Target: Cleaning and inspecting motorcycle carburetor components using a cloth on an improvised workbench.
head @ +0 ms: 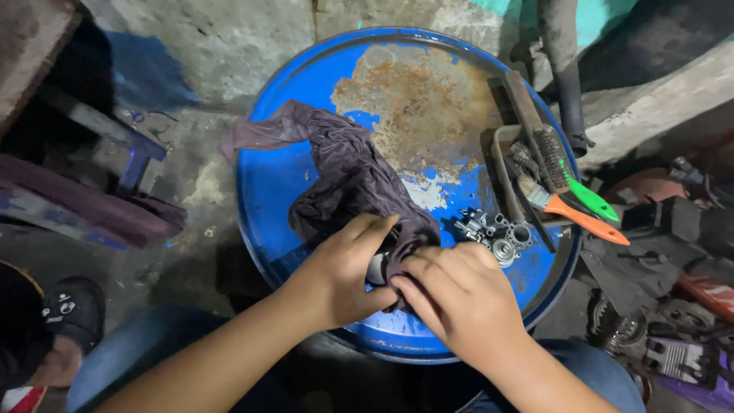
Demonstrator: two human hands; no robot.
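- Left hand (336, 279): fingers are curling closed around a small grey metal part (376, 269), pinning it together with a fold of cloth.
- Right hand (459, 294): fingers are clenching over the dark purple cloth (348, 180) where it is wrapping the part, knuckles up.
- Small grey metal part: sitting between the two hands at the near edge of the blue drum lid (267, 191); mostly hidden, so its shape cannot be told.
- Dark purple cloth: trailing from the hands back across the lid, its far end hanging over the left rim.
- Progress, as a judgement: wiping appears to be under way; how clean the part is cannot be told.
- Metal carburettor-like piece (497, 233): lying bare just right of the hands, looking untouched.
- Brushes in a shallow tray (498, 164): a wire brush (539, 134), an orange-handled brush (585, 220) and a green-handled tool (590, 199), lying unused.
- Rust patch (413, 107): spreading over the lid's far half.
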